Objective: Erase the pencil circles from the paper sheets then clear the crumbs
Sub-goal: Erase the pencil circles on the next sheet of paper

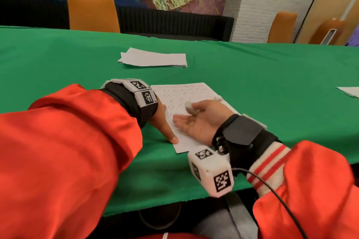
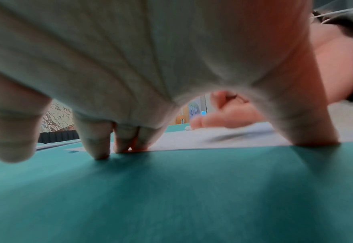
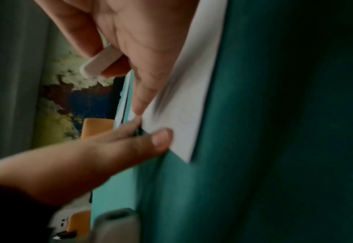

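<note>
A white paper sheet (image 1: 194, 93) with several pencil circles lies on the green tablecloth near the front edge. My left hand (image 1: 162, 120) presses on the sheet's left edge with spread, straight fingers (image 2: 97, 144), and its thumb (image 3: 158, 139) rests near the near corner. My right hand (image 1: 202, 120) lies palm up on the sheet's lower half. Its thumb and forefinger pinch a white eraser (image 1: 188, 105), seen also as the eraser (image 3: 100, 63) in the right wrist view. The other right fingers stretch out over the paper (image 3: 192, 98). The lower rows look faint or blank.
A small white lump (image 1: 218, 98) sits at the sheet's right edge. A stack of white sheets (image 1: 153, 58) lies farther back on the cloth. Another sheet (image 1: 349, 91) shows at the right border. Orange chairs (image 1: 93, 11) stand behind the table.
</note>
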Demonstrator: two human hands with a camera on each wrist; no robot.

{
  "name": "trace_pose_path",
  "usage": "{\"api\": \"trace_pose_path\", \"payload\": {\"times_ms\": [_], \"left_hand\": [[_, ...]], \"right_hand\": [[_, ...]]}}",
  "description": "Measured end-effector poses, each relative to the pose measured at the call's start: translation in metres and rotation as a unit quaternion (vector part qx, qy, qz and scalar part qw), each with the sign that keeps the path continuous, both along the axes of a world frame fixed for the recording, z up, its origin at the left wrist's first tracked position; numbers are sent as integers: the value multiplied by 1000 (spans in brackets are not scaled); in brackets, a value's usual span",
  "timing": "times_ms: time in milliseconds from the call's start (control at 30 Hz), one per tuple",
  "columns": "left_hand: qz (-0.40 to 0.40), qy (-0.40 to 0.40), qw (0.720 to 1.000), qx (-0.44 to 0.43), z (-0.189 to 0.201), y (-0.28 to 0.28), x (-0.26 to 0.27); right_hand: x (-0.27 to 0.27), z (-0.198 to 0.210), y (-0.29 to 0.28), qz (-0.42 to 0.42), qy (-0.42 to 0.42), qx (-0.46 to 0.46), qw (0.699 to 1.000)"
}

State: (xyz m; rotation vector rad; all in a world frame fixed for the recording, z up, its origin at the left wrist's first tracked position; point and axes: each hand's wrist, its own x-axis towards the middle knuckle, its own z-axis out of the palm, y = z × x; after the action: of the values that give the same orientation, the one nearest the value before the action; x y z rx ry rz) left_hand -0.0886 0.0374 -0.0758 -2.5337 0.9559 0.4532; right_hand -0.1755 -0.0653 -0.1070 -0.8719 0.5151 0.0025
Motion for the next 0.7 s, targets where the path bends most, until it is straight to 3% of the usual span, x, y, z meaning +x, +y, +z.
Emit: {"api": "trace_pose_path", "payload": {"times_ms": [67,200,267,333,400,533,600,700], "left_hand": [[-3,-3,1000,1,0,0,-1],[5,18,1000,-7,-1,0,1],[4,14,1000,-5,-2,0,1],[4,7,1000,0,-1,0,2],[9,7,1000,1,-2,0,4],[8,3,1000,5,-4,-1,6],[8,3,1000,4,-4,-1,7],[7,11,1000,-2,-3,-1,8]], "right_hand": [[2,-6,0,-12,17,-3,1000],[2,-10,-48,-207,-13,-26,978],[-3,-2,-63,-256,-1,-27,966],[-9,8,-56,-235,-21,-9,972],[-11,13,-30,-160,-49,4,986],[-2,-3,7,-13,-17,17,1000],[0,-9,-2,-43,-20,30,998],[-8,-7,-43,-188,-55,63,979]]}}
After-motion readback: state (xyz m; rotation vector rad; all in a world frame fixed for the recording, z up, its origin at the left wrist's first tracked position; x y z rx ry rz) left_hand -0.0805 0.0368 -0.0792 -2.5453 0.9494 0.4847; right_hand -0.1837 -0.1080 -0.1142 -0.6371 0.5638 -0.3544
